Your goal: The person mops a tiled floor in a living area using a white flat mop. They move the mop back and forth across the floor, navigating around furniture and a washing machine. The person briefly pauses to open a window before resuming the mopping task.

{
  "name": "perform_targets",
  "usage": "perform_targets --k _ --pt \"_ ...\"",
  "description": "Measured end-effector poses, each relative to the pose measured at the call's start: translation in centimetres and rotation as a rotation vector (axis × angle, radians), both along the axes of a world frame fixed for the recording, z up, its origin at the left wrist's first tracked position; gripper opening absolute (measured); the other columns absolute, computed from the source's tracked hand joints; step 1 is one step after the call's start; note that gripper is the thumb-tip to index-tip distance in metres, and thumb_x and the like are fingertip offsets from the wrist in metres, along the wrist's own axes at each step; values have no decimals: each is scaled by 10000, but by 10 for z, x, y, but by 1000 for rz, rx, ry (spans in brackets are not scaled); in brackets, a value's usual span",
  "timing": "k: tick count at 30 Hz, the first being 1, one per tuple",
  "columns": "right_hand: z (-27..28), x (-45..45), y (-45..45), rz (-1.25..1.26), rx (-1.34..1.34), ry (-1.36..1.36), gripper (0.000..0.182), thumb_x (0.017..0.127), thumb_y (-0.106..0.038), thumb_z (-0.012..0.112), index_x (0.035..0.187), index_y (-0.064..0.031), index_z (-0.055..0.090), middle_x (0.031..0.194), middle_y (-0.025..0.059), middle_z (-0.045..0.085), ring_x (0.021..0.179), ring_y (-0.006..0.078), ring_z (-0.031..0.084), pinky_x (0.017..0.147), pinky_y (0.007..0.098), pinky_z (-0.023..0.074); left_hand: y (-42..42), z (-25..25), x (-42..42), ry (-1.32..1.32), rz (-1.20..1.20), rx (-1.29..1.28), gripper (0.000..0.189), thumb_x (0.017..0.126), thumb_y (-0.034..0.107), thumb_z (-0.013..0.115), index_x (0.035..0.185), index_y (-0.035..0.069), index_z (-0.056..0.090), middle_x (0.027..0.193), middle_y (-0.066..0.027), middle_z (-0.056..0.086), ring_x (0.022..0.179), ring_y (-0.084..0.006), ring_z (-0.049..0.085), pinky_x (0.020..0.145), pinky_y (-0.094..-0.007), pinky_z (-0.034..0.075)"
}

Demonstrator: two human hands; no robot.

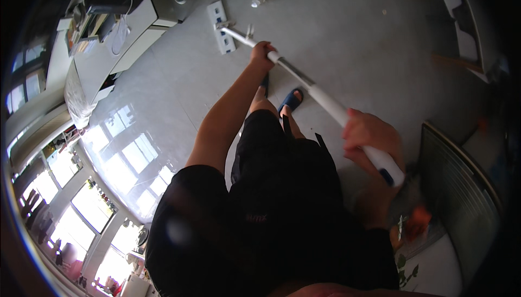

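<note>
A flat mop with a long white-and-silver pole (297, 73) slants across the view. My right hand (372, 138) wraps around the white grip close to its upper end, where a dark blue end piece shows. Further down, my left hand (261, 57) clasps the white lower section of the pole. The rectangular mop head (228, 42), white with dark blue parts, lies on the grey floor (338, 20) beyond my left hand. A crumpled white scrap (257, 1) rests on the floor to the right of the mop head.
At left stands a desk with white drawers (138, 49), bearing books and cables. A chair-like piece with wooden parts (460, 20) is at upper right. A dark framed panel (460, 175) stands by my right arm. My foot wears a blue slipper (291, 101).
</note>
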State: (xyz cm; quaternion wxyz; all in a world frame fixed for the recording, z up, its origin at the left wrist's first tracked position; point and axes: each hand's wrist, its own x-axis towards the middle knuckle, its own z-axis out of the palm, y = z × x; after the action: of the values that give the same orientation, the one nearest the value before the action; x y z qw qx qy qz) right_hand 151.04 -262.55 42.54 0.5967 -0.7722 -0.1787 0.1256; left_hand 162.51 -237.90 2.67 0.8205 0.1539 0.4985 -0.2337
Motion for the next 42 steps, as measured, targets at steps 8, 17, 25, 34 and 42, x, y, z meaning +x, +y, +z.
perform_targets --k 8,17,25,34,42 --pt "25 -108 -93 -291 -104 -234 171 849 -186 650 910 -42 582 888 93 592 749 218 601 704 374 530 -219 42 -36 -53 -387 41 100 789 103 587 821 44 512 652 -110 529 605 -233 544 566 -415 484" --pt "87 -169 -108 -377 -306 -194 120 782 -185 644 707 -100 603 649 34 579 638 191 599 804 429 506 -319 63 -97 47 -534 -154 71 716 -7 534 754 33 489 645 -114 498 547 -245 537 494 -394 484" --pt "110 -156 -123 -222 -156 -332 330 837 -143 625 535 -135 491 564 34 582 587 157 600 749 422 528 -235 115 -104 50 -335 -327 92 731 35 574 712 52 485 638 -99 502 634 -239 524 623 -372 460" --pt "46 -3 -13 108 -102 -78 51 738 -88 663 780 -59 658 810 54 653 920 240 640 986 486 420 -52 53 21 -64 13 -99 136 792 97 578 702 90 478 554 -71 470 513 -228 490 541 -386 467" --pt "-80 60 90 221 -67 22 51 768 -93 580 772 -71 626 789 20 627 971 196 608 1044 405 363 87 -52 116 -109 25 24 151 779 62 563 695 73 439 542 -60 456 468 -205 467 469 -344 430"
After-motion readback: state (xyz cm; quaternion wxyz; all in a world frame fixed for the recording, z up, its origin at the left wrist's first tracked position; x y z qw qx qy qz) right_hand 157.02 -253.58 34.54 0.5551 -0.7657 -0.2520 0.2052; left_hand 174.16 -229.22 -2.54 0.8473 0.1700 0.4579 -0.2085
